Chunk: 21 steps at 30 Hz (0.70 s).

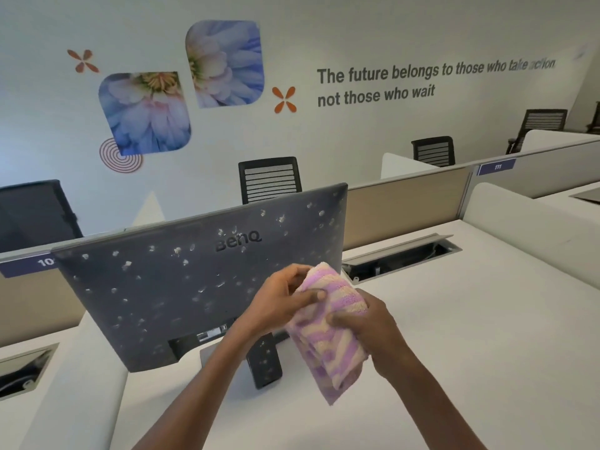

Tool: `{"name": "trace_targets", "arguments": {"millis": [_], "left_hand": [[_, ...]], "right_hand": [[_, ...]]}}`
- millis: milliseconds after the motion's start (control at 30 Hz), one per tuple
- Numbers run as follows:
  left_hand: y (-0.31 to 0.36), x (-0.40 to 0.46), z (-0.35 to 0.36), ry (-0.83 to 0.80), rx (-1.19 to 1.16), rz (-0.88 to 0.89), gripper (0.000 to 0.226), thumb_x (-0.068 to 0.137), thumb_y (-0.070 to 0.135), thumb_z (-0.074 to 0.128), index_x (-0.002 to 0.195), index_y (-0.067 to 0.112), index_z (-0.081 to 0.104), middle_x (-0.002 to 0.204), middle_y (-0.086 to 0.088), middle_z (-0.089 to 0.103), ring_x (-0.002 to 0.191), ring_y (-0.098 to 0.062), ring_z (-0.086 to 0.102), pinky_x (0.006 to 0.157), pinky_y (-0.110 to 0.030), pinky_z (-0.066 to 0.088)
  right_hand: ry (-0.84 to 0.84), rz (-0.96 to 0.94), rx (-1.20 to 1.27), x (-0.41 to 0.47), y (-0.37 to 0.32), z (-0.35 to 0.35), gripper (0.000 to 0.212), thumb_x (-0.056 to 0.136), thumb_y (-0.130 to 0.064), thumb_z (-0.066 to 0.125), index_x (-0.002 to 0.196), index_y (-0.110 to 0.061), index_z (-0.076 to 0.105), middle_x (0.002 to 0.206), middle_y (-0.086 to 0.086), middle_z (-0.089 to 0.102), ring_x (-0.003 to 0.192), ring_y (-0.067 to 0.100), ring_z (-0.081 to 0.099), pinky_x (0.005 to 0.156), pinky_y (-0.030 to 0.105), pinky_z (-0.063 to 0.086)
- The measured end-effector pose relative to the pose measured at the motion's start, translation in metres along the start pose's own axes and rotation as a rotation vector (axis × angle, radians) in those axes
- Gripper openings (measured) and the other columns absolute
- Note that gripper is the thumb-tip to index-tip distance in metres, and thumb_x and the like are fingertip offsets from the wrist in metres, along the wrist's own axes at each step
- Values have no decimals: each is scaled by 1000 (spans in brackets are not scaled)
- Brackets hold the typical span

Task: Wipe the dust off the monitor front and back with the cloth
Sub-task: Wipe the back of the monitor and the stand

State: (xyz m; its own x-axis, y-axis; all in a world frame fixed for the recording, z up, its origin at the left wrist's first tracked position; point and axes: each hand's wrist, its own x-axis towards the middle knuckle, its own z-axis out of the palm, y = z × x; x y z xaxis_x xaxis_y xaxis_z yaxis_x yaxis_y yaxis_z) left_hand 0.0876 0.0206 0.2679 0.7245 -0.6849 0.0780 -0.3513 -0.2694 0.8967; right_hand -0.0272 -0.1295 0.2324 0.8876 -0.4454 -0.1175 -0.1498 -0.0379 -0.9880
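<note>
Gripping cloth (328,332) between both hands' fingers (311,295).

Office chairs (270,180) behind desk partition (406,203)

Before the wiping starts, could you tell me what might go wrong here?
Both the left hand and the right hand grip the folded cloth, so neither steadies the monitor; pushing on its speckled back could tip it on its narrow stand. Loosened dust may also drop onto the white desk or into the open cable slot.
</note>
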Motion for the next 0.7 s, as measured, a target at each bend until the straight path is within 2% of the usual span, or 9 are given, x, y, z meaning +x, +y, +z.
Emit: {"name": "trace_targets", "arguments": {"millis": [67,167,267,333,400,500,533,633,700], "left_hand": [[11,13,-8,181,131,94,43,81,30,78,119,19,63,104,11,70,93,-5,68,84,-20,55],[31,29,-36,416,239,218,30,88,26,73,116,19,67,102,16,70,93,4,65,91,-27,55],[52,37,-69,627,400,273,22,94,24,64,115,23,68,109,12,71,98,-4,67,94,-35,54],[61,40,-91,714,528,194,26,97,27,58,121,23,66,122,5,68,110,-15,64,100,-37,49],[63,44,-113,736,646,40,32,100,30,51,128,20,63,130,-1,64,119,-25,59,104,-40,43],[54,45,-140,664,749,-158,37,102,34,45,130,19,62,132,-7,63,120,-32,56,102,-40,41],[50,44,-146,631,745,-196,36,102,35,44,128,20,63,129,-8,65,114,-32,60,97,-39,43],[42,38,-154,541,722,-250,27,102,37,44,109,29,69,101,-7,74,67,-24,67,67,-29,47],[37,38,-158,514,712,-240,25,101,37,47,102,30,71,95,-7,74,65,-20,64,66,-28,43]], "right_hand": [[190,-20,-7,16,-2,-11,43,62,-21,76,103,-19,65,93,6,71,84,25,70,77,47,61],[461,-105,-204,48,-14,-34,33,71,-21,72,103,-20,62,92,0,67,85,27,65,77,40,54],[668,-185,-378,83,-35,-51,29,81,-33,68,104,-17,62,96,4,66,89,30,60,72,31,43],[756,-223,-454,106,-48,-56,33,84,-38,67,105,-13,61,100,9,66,90,31,60,69,30,39],[789,-252,-505,128,-58,-55,35,85,-37,67,108,-11,57,103,11,65,91,33,61,67,30,39],[771,-292,-555,152,-73,-44,32,86,-31,67,107,-11,52,102,10,62,90,33,61,65,32,38],[756,-315,-565,158,-77,-39,30,86,-30,66,106,-11,52,102,10,62,90,33,61,65,32,37],[648,-407,-559,172,-83,-22,39,81,-24,69,116,-16,55,105,6,63,92,31,61,69,30,38],[543,-457,-544,175,-78,-15,46,77,-23,71,120,-21,54,108,2,64,94,28,60,73,29,40]]}}
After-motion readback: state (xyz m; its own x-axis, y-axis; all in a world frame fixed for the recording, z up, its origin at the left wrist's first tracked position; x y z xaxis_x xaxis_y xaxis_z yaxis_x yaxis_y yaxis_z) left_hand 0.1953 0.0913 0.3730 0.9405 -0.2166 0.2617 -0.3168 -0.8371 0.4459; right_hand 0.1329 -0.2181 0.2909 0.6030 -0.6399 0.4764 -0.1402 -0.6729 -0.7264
